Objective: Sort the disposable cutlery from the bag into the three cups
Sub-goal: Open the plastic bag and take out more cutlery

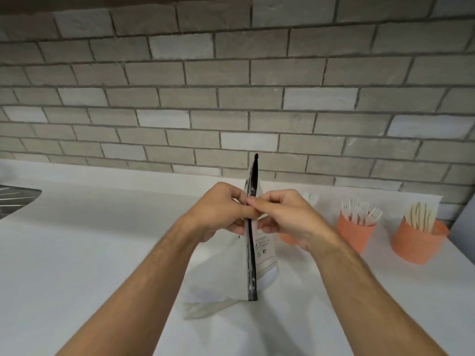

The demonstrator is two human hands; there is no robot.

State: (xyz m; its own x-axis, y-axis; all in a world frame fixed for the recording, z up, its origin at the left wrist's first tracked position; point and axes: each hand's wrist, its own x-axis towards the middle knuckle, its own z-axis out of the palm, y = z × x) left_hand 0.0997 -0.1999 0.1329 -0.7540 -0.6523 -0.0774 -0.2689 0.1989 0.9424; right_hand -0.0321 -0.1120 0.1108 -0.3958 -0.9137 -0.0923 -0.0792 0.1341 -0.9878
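A pale zip bag (264, 260) with a black closure strip stands on edge on the white counter (102, 240), its top edge facing me. My left hand (218, 209) pinches the strip from the left and my right hand (285, 214) pinches it from the right, fingertips meeting at the strip. To the right stand orange cups: one (356, 233) holds white forks, another (417, 240) holds cream-coloured cutlery. A third orange cup (288, 238) is mostly hidden behind my right hand, with white pieces (311, 197) showing above it.
A grey brick wall (231, 98) rises behind the counter. A metal sink drainer (15, 201) shows at the far left edge. A grey object (465, 232) stands at the far right edge.
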